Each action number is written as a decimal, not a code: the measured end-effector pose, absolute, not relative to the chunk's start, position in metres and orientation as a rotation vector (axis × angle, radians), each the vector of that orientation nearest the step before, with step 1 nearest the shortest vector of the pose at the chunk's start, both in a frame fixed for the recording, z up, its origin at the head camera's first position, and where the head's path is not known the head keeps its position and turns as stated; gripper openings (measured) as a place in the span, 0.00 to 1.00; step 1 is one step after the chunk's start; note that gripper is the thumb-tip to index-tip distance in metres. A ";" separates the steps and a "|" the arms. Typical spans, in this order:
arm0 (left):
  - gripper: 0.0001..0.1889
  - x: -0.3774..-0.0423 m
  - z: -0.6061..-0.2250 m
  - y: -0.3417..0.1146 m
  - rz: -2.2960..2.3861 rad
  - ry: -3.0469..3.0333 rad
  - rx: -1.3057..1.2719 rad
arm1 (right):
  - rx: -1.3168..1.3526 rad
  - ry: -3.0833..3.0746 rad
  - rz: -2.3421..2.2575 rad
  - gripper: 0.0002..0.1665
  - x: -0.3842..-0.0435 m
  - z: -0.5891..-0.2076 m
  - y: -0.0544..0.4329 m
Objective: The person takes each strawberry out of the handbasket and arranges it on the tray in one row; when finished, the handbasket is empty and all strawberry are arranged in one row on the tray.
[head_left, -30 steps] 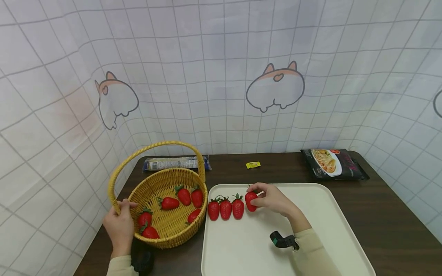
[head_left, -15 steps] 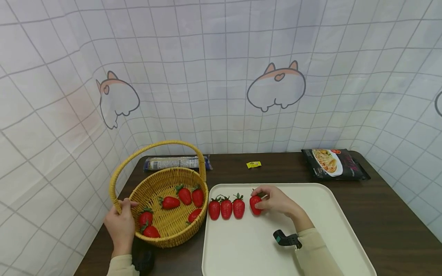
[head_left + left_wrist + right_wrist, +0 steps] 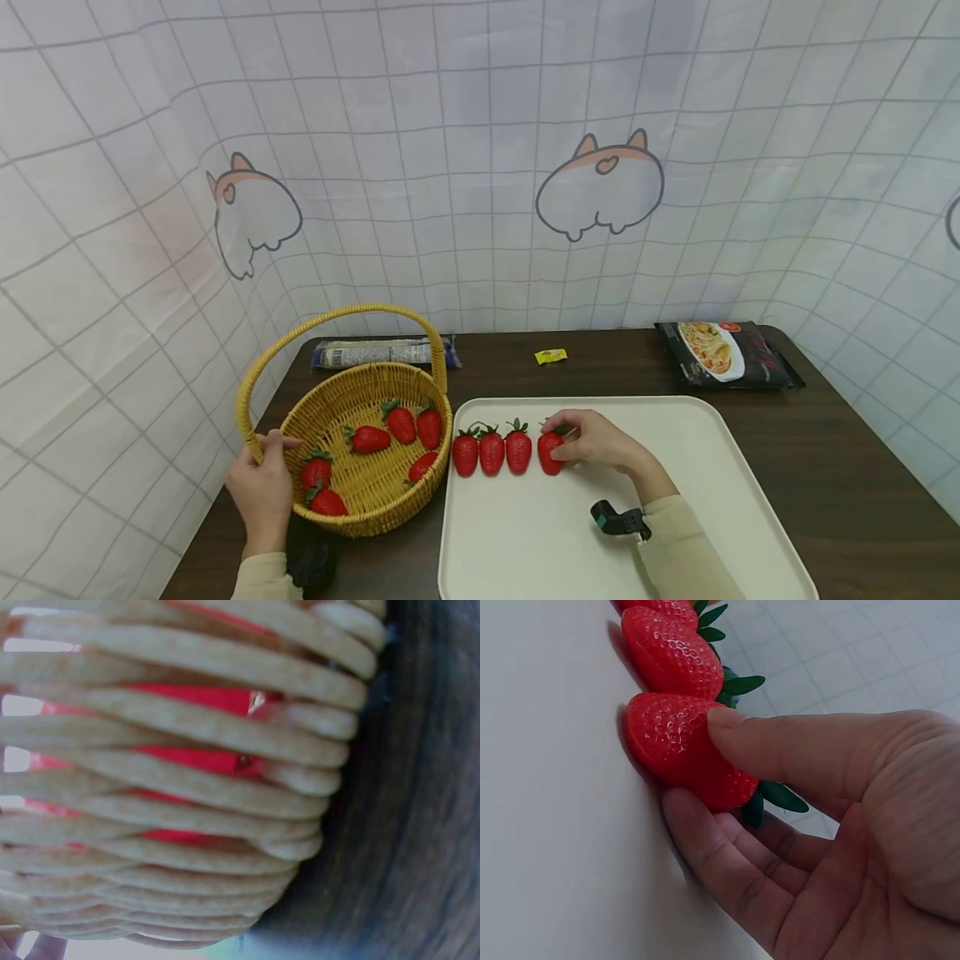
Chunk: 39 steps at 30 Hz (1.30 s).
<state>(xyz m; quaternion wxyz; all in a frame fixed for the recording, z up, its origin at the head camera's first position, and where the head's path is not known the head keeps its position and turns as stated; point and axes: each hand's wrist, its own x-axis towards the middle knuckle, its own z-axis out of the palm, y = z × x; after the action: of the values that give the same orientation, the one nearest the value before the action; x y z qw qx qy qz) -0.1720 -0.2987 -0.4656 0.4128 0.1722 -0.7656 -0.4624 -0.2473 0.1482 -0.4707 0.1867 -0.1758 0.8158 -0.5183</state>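
My left hand (image 3: 261,492) grips the left side of the yellow wicker basket (image 3: 367,527), where the tall handle (image 3: 337,315) joins the rim. Several red strawberries (image 3: 367,440) lie inside it. Up close in the left wrist view, the woven wall (image 3: 187,727) shows red through its gaps. On the white tray (image 3: 540,550), three strawberries (image 3: 491,454) stand in a row, leaves toward the back. At the row's right end my right hand (image 3: 596,440) pinches another strawberry (image 3: 682,742) between thumb and fingers, its tip pointing toward me. Its green leaves (image 3: 780,796) show beside the thumb.
Along the dark table's (image 3: 840,500) back edge lie a long blue-and-clear packet (image 3: 375,354), a small yellow sachet (image 3: 551,357) and a black noodle packet (image 3: 723,357). A grid-patterned cloth (image 3: 480,167) hangs behind and at the sides.
My right hand has drawn the pinched strawberry slightly toward me, first shifting right, then a little back left toward the row. The left hand and basket stay put.
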 end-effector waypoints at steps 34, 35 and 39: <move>0.24 -0.173 -0.466 -0.299 -1.185 -1.915 0.423 | -0.354 2.545 -1.610 0.13 -0.246 -0.449 0.129; 0.23 -0.173 -0.466 -0.299 -1.183 -1.917 0.423 | -0.368 2.535 -1.620 0.12 -0.245 -0.447 0.125; 0.24 -0.172 -0.465 -0.300 -1.180 -1.918 0.431 | -0.461 2.503 -1.646 0.10 -0.239 -0.444 0.105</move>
<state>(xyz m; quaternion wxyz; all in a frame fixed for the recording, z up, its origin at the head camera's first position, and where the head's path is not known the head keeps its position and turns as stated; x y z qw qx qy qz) -0.1717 -0.2995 -0.4652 0.4118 0.1714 -0.7622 -0.4691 -0.2393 0.1055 -0.4438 0.0553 -0.1518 0.8246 -0.5422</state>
